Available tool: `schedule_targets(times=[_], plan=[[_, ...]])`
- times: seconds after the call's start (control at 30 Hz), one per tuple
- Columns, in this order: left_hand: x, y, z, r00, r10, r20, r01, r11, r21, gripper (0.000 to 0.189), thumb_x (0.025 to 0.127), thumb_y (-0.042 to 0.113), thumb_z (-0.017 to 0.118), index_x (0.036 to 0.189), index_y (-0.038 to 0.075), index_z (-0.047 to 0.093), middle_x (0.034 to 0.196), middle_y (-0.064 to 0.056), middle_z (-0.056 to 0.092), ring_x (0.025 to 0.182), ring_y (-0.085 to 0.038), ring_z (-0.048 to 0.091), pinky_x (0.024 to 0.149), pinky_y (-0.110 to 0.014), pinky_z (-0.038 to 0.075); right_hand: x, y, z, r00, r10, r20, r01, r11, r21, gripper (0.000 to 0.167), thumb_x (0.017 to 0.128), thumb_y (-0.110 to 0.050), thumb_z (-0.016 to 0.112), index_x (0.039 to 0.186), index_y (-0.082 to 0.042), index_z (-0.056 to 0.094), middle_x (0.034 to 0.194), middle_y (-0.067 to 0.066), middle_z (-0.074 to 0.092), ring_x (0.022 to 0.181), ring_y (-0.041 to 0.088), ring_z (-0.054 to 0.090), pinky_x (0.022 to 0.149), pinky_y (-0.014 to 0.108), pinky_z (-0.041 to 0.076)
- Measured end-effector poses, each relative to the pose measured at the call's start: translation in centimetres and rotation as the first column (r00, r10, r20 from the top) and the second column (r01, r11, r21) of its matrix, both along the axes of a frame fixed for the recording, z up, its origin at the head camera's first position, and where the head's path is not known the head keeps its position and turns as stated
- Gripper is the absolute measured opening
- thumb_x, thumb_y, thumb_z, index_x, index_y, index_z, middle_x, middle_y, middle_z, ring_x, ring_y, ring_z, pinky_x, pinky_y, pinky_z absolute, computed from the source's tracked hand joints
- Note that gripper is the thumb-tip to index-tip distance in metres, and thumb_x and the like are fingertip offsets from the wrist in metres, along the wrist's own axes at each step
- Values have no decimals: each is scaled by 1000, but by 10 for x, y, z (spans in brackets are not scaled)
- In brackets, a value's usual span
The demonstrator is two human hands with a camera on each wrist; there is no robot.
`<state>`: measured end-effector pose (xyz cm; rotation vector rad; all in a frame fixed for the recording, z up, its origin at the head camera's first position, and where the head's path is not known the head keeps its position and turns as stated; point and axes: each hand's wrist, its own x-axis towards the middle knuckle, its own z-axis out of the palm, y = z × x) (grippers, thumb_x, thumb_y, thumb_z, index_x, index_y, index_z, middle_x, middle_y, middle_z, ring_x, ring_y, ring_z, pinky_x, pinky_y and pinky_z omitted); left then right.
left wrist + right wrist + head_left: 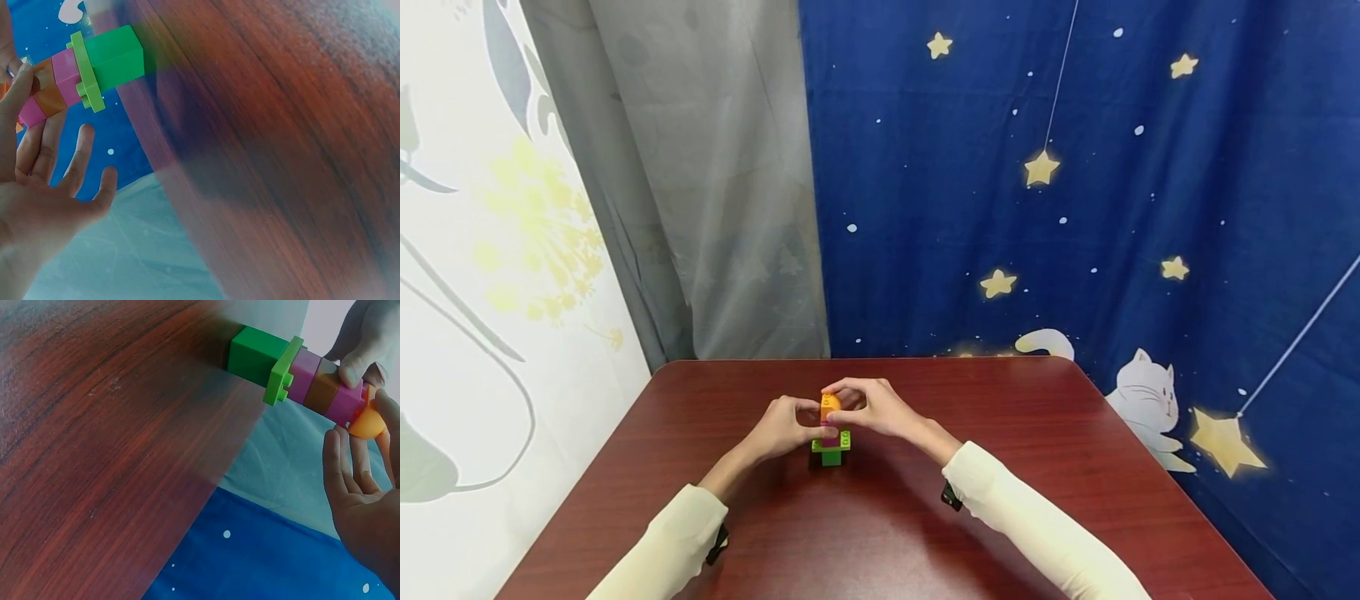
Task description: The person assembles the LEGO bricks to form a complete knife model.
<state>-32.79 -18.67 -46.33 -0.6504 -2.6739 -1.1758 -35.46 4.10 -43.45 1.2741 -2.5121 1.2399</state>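
A tower of toy building bricks stands on the table. At its base is a green block (255, 356) under a wider lime-green plate (282, 372). Above them come a pink brick (304, 376), a brownish-orange brick (322, 386) and a second pink brick (345, 405). An orange brick with a rounded side (367, 423) tops the tower. My left hand (781, 431) pinches the upper bricks between thumb and fingers. The right hand (880, 407) holds the orange top brick from the other side. In the right wrist view a small gap shows under part of this brick.
The tower rests on a dark red wood-grain table (880, 533), toward its far edge. Behind the table hang a grey curtain (737, 208) and a blue star-patterned curtain (925, 208). A pale floral curtain (490, 292) hangs at the left.
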Motion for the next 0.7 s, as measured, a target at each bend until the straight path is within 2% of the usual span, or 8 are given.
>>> schedule_targets(times=[0.13, 0.4, 0.6, 0.7], plan=[[-1, 0, 0, 1000, -4, 10, 4, 1000, -3, 36, 80, 43, 90, 101, 14, 80, 88, 5, 77, 93, -24, 70, 79, -33, 52, -2, -1, -3, 1000, 9, -21, -9, 1000, -1, 40, 93, -20, 81, 131, -14, 71, 109, 2, 76, 88, 5, 71, 81, 29, 59], [-2, 0, 1, 1000, -13, 6, 13, 1000, -14, 36, 81, 43, 89, 101, 14, 80, 89, 6, 77, 91, -21, 69, 79, -35, 54, -2, -1, -3, 1000, 3, -27, -3, 1000, 5, 39, 92, -18, 82, 130, -14, 72, 108, 1, 77, 87, 5, 71, 80, 27, 59], [-4, 0, 2, 1000, -16, 16, 16, 1000, -1, 36, 81, 39, 90, 102, 12, 80, 90, 0, 78, 93, -28, 71, 76, -29, 52, -4, -1, -3, 1000, 0, -25, 0, 1000, -6, 39, 91, -15, 82, 129, -12, 72, 106, 3, 78, 88, 6, 72, 79, 27, 59], [-4, -1, 2, 999, -18, 29, 18, 1000, 8, 36, 82, 37, 90, 104, 11, 80, 91, -1, 78, 93, -27, 72, 75, -28, 54, -5, -2, -5, 1000, 4, -16, -5, 1000, -16, 41, 91, -15, 82, 130, -10, 71, 107, 3, 78, 90, 8, 73, 80, 28, 59]])
